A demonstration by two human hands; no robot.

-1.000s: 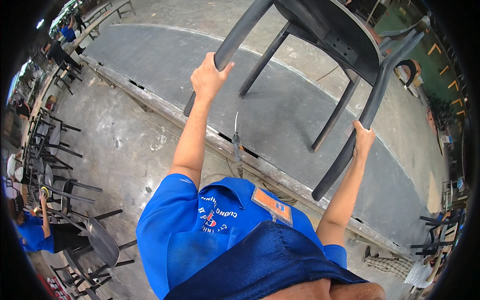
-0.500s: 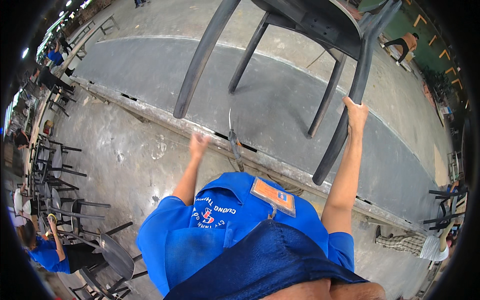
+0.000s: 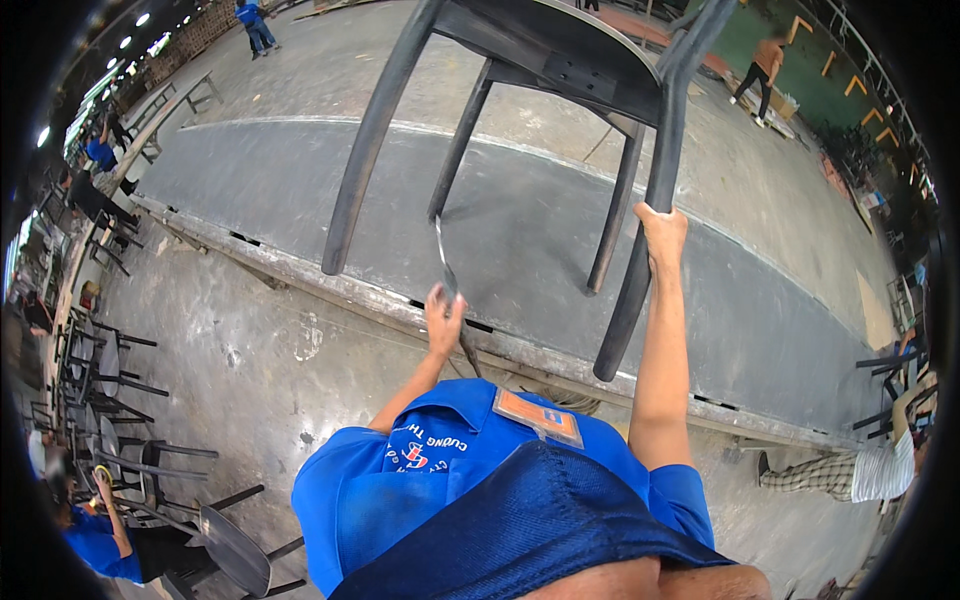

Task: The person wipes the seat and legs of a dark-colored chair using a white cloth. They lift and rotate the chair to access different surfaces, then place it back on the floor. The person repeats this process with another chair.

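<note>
A black chair (image 3: 545,55) is over the long grey-topped table (image 3: 250,175), tilted so that the underside of its seat shows. My right hand (image 3: 662,235) is wrapped around its near right leg. The near legs hang over the front part of the table; whether the far legs touch the tabletop I cannot tell. My left hand (image 3: 444,318), at the table's front edge, is closed around what looks like an air blow gun (image 3: 447,272). Its thin metal nozzle points away from me, toward the far left leg. The fingers partly cover the blow gun's body, and a hose hangs below.
Several dark chairs (image 3: 235,550) stand at the left, where a person in blue (image 3: 100,540) works. Another person in checked trousers (image 3: 810,472) is at the table's right end. Beyond the table a person in dark trousers (image 3: 760,85) stands near a green wall. Coiled hose (image 3: 560,400) lies under the front edge.
My left hand has reached forward and right and taken hold of the blow gun, which is now lifted off the table edge. My right hand keeps its grip on the chair leg.
</note>
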